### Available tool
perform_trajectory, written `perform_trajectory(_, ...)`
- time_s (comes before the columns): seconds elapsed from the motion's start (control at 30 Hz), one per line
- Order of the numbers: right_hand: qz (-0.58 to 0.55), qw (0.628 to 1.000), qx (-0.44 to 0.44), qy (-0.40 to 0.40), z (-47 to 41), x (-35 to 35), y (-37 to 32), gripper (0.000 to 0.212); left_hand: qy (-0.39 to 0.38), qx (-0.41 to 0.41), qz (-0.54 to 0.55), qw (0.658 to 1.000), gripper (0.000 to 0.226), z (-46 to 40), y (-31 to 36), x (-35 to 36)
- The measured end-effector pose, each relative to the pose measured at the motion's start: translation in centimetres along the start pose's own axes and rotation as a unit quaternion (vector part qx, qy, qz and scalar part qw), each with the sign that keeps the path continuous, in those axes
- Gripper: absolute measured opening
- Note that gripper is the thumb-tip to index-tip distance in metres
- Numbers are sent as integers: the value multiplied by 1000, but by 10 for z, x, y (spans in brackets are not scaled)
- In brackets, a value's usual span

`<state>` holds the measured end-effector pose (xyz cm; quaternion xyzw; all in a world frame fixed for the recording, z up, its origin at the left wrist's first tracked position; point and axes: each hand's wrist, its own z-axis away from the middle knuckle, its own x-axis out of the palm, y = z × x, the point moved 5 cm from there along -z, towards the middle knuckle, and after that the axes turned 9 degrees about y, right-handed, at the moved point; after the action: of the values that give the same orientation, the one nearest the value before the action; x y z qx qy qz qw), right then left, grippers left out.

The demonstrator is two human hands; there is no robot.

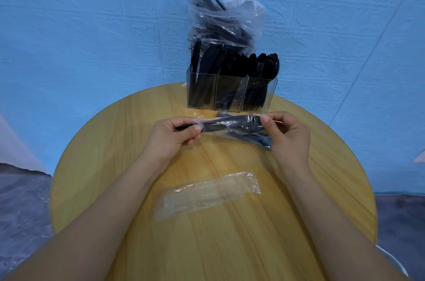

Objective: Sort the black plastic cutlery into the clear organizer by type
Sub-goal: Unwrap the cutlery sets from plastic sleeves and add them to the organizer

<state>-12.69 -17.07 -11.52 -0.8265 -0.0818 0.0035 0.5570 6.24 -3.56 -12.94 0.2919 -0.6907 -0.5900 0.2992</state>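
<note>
**Both hands on a wrapped cutlery packet above the round surface**

Your left hand (174, 134) pinches the left end of a clear-wrapped packet of black cutlery (234, 130), thumb on top and fingers curled beneath, with a black handle tip poking out past your fingers. The packet stretches across to your right hand (287, 136), which pinches the wrapper's right end between thumb and forefinger; the other fingers are curled in loosely. You hold the packet just above the wooden surface (115, 142), in front of the clear organizer (230, 94).

The organizer stands at the far edge of the surface and has three compartments side by side. Its left compartment holds black knives (202, 64), the middle one forks (232, 67), and the right one spoons (266, 64), all standing upright. Right behind it, a large clear bag of cutlery (220, 25) leans against the blue backdrop (92, 27).

Nearer to you, between your forearms, an empty clear wrapper (207, 194) lies flat on the surface.
</note>
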Motion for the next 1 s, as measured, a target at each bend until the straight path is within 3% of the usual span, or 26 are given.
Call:
perform_trajectory(0.1, -7, 999, -6, 37, -1, -4, -2, 15, 12, -3, -2, 1000, 11, 0, 1, -2)
perform_trajectory(0.33, 16, 999, 2, -38, 4, 5, 0, 9, -53, -21, -40, 998, 16, 8, 5, 4)
perform_trajectory(0.47, 16, 998, 13, -63, 4, 6, 1, 10, -46, -21, -46, 998, 16, 9, 7, 3)
perform_trajectory(0.73, 3, 998, -23, 55, -4, -9, 1, 11, -8, -39, -5, 999, 12, 4, 4, -2)
perform_trajectory(0.87, -8, 989, 1, 150, -14, -28, 7, 5, 59, -59, 62, 995, 9, -5, 3, -20)
perform_trajectory(1.0, 59, 990, -38, 123, -10, -20, 3, 4, 180, -64, 203, 960, 7, -12, 5, -38)
